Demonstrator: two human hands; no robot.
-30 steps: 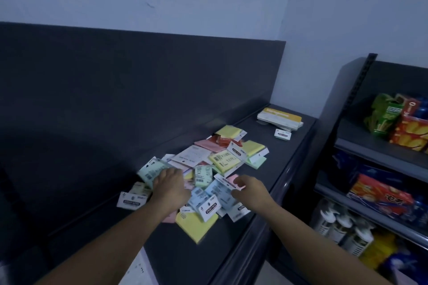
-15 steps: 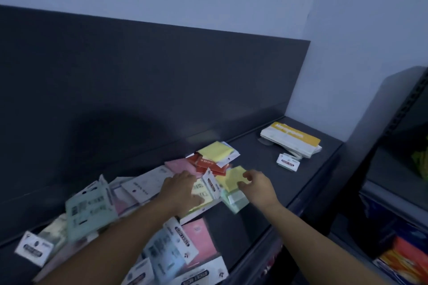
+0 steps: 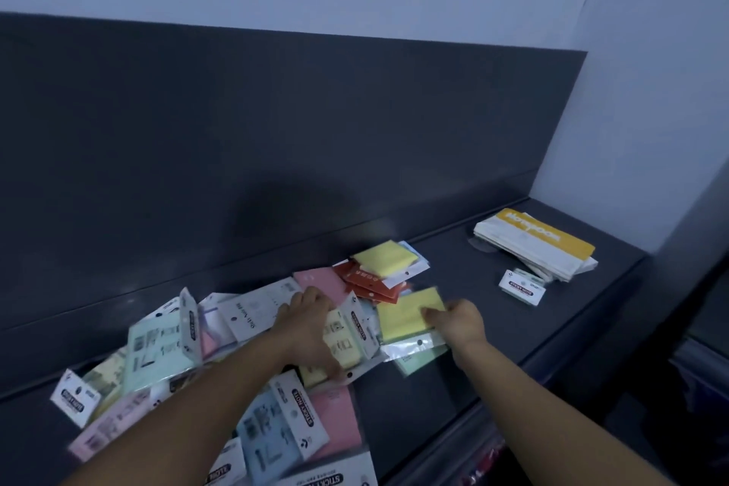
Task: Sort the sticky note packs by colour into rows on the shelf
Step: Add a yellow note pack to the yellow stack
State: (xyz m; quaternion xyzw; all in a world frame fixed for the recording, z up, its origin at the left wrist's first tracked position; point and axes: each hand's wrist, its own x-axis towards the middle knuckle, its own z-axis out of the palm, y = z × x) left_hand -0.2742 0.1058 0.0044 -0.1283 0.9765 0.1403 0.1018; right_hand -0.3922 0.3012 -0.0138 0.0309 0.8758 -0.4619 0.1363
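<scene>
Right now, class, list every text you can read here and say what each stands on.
"STICKY NOTE": small white pack beside the yellow-banded stack.
"STICKY NOTE": blue pack, on its white header.
"Sticky Note": white pack, mid-pile.
Lettering on that stack and the red packs: too blurred to read.

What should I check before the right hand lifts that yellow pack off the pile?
1. Right hand on the yellow pack: ok, fingers at its right edge.
2. Grip closed round it: cannot tell, blurred.
3. Yellow pack free on top: ok, it lies over a clear wrapper and the green pack.
4. Left hand steadying the pile: ok, it rests on a pale yellow pack.
5. Bare shelf for a row: ok, right of the pile.
6. Colours sorted: not ok, packs lie mixed.
</scene>
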